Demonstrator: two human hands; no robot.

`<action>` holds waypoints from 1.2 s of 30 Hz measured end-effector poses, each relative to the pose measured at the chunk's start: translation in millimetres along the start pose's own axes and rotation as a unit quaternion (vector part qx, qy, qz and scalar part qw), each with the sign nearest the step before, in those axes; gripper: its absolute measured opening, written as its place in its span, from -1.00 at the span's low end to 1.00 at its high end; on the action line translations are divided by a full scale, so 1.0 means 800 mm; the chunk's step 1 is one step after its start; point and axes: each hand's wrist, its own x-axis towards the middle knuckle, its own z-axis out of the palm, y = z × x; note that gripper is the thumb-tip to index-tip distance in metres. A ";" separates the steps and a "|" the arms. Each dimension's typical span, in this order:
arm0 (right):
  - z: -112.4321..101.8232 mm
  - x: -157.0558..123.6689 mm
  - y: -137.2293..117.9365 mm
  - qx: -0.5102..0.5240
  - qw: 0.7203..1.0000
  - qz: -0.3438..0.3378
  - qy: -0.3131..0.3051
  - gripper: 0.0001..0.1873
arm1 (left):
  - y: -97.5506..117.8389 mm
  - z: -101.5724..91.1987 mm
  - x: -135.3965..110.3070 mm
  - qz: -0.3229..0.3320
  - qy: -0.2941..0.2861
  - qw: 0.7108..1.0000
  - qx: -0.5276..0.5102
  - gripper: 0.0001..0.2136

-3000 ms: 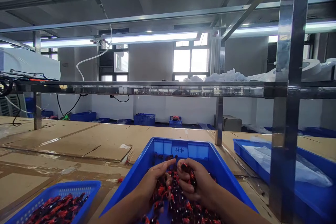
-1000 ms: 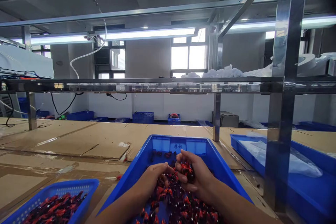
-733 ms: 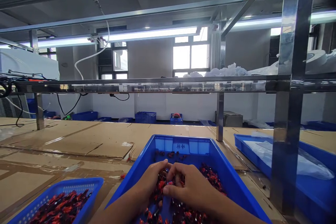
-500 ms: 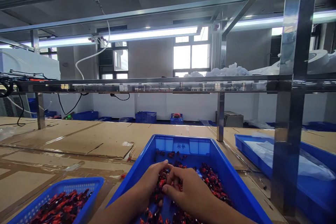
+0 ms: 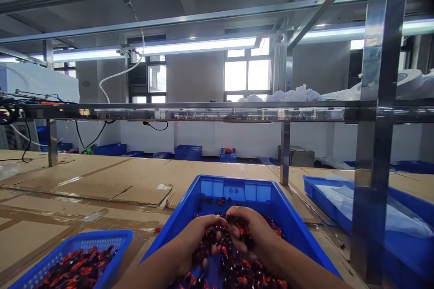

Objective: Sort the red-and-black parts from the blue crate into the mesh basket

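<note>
A deep blue plastic bin stands in front of me, with many small shiny red-and-black parts spread over its floor. Inside it my left hand curls around a cluster of these parts, fingers bent and thumb toward the middle. Facing it, my right hand is cupped, and red-and-black pieces show between its thumb and fingers. The two hands nearly meet at the thumbs. Their lower fingers are partly hidden among the parts, whose exact kind is too small to make out.
A blue perforated basket of similar parts sits at the left on the cardboard-covered table. To the right, a metal post rises before a blue tray holding white plastic sheeting. A metal shelf rail crosses ahead.
My right hand has moved slightly up and right and turned, so parts now show in its grasp. My left hand has shifted a little, still in the bin.
</note>
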 end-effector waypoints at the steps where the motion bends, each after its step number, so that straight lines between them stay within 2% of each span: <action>1: -0.001 -0.002 -0.003 0.026 1.000 0.002 -0.016 -0.72 | 0.000 0.000 -0.001 0.000 0.003 1.000 0.005 -0.67; 4: -0.001 -0.007 -0.010 0.088 0.994 -0.004 -0.066 -0.78 | -0.001 0.001 -0.002 0.005 0.004 1.000 0.025 -0.69; 9: 0.000 -0.012 -0.011 0.137 0.984 -0.007 -0.110 -0.78 | -0.006 0.005 0.001 0.065 -0.005 0.995 0.079 -0.74; 16: 0.000 -0.011 -0.012 0.150 0.984 0.034 -0.090 -0.79 | -0.015 0.000 0.011 0.132 -0.004 0.983 0.130 -0.71; 19: -0.003 -0.009 -0.011 0.129 0.987 0.065 -0.069 -0.74 | -0.012 0.001 0.007 0.120 -0.010 0.985 0.124 -0.66; 23: 0.000 -0.007 -0.004 0.044 0.995 0.072 -0.044 -0.71 | -0.005 0.006 -0.001 0.102 -0.003 0.988 0.113 -0.56; 24: 0.002 -0.007 -0.002 0.016 0.998 0.054 -0.029 -0.74 | -0.004 0.007 -0.002 0.103 0.004 0.989 0.109 -0.53; 26: 0.008 -0.008 0.004 -0.095 0.995 -0.024 0.016 -0.83 | -0.004 0.008 -0.002 0.102 0.014 0.989 0.102 -0.48; 27: 0.011 -0.008 0.007 -0.172 0.982 -0.070 0.039 -0.83 | -0.004 0.007 -0.002 0.100 0.012 0.990 0.099 -0.46; 29: 0.016 -0.008 0.013 -0.318 0.935 -0.142 0.070 -0.78 | -0.005 0.007 0.000 0.097 -0.001 0.991 0.096 -0.41; 30: 0.018 -0.008 0.017 -0.362 0.915 -0.161 0.076 -0.79 | -0.006 0.007 0.001 0.095 -0.007 0.991 0.094 -0.39; 31: 0.019 -0.006 0.020 -0.368 0.912 -0.167 0.075 -0.81 | -0.006 0.007 0.002 0.091 -0.013 0.992 0.090 -0.37; 33: 0.018 -0.002 0.025 -0.303 0.939 -0.153 0.058 -0.88 | -0.007 0.007 0.003 0.079 -0.012 0.994 0.079 -0.35; 35: 0.013 0.003 0.026 -0.147 0.986 -0.081 0.006 -0.89 | -0.007 0.008 0.006 0.078 0.003 0.995 0.066 -0.36; 36: 0.010 0.005 0.026 -0.061 0.997 -0.032 -0.026 -0.89 | -0.007 0.008 0.008 0.084 0.009 0.995 0.060 -0.36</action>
